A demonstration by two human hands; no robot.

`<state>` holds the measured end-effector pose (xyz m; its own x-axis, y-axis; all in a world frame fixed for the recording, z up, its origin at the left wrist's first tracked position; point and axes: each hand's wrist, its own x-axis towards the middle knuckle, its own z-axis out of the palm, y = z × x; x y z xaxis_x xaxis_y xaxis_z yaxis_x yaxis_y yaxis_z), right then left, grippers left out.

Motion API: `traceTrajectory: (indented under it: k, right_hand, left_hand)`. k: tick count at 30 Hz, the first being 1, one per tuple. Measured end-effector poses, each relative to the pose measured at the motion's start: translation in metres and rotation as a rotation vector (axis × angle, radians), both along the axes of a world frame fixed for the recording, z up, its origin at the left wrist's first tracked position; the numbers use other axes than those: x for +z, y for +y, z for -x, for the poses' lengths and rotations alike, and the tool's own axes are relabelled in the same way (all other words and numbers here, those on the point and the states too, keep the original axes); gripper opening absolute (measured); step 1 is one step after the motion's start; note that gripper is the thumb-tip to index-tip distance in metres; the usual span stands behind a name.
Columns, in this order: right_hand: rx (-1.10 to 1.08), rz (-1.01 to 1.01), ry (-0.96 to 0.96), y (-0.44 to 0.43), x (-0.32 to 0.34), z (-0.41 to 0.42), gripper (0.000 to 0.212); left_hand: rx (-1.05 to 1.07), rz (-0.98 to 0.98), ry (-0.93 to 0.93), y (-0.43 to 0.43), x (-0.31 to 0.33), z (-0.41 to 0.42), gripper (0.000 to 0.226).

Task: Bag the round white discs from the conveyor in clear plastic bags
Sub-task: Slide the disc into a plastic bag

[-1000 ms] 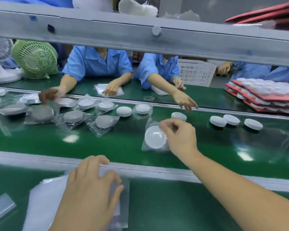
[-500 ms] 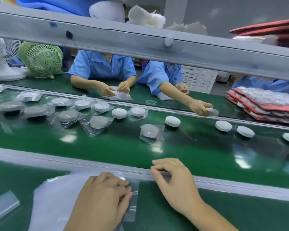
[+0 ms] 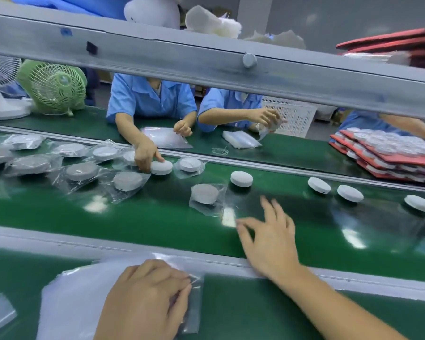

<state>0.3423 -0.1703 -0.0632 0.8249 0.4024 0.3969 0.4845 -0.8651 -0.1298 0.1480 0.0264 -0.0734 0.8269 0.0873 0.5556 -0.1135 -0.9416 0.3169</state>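
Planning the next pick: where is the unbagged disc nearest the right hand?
Head view: the unbagged disc lies on the conveyor beyond the right hand, right of a bagged disc.

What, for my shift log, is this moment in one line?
left hand: rests on clear bags | right hand: open over belt, holds nothing | nearest bare disc: untouched

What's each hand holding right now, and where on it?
Left hand pinches the top clear bag at its right edge. Right hand holds nothing, fingers spread above the belt.
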Motion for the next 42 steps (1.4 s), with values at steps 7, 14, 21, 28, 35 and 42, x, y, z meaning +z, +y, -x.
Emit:
traceTrajectory:
  k: [7,14,21,28,35,42]
  right_hand:
    - [-0.05,0.314,0.323,0.063,0.013,-0.139,0.059]
    - [-0.004,0.288,0.069,0.081,0.008,-0.146,0.048]
    - [0.343,-0.509,0.053,0.015,0.032,-0.021,0.027]
    - [0.925,-0.294,-0.184,-0.035,0.023,0.083,0.018]
    - [0.631,-0.825,0.108,-0.018,0.021,0.122,0.018]
    - [0.703,-0.645,0.683,-0.002,0.041,0.113,0.025]
  left_hand:
    - [-0.005,0.04,0.019,0.004,0.0,-0.001,0.018]
    - [0.013,0.137,0.021,0.001,0.0,0.0,0.02]
    - [0.13,0.144,0.075,-0.004,0.005,0.006,0.025]
    - [0.185,0.191,0.098,-0.013,0.014,0.01,0.023]
    - [-0.328,0.894,0.184,-0.035,0.038,0.022,0.034]
    - [-0.164,0.743,-0.233,-0.058,0.023,0.018,0.016]
